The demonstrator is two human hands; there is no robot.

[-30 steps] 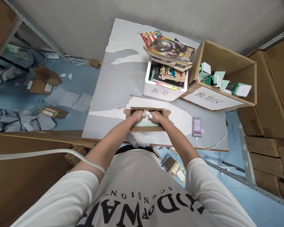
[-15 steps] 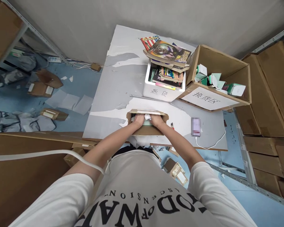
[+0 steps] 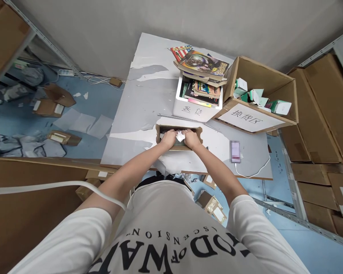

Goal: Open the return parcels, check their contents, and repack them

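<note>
A small open cardboard box (image 3: 200,135) lies near the table's front edge. Over its opening, a piece of crumpled white paper (image 3: 180,136) shows between my two hands. My left hand (image 3: 169,139) has its fingers curled in at the paper's left side. On the other side my right hand (image 3: 191,138) is closed at the paper too, its knuckles close to the left ones. Something greenish shows below the paper inside the box, but my hands cover most of the inside.
A white bin (image 3: 197,112) piled with books (image 3: 202,64) stands farther back. To its right is a large carton (image 3: 291,101) with green-and-white boxes. A phone (image 3: 235,152) on a cable lies at the right. Stacked cartons (image 3: 317,114) line the right side.
Both hands have risen out of the box's inside, with the white paper now showing higher between them. The box has shifted slightly away from me, and its front wall shows less.
</note>
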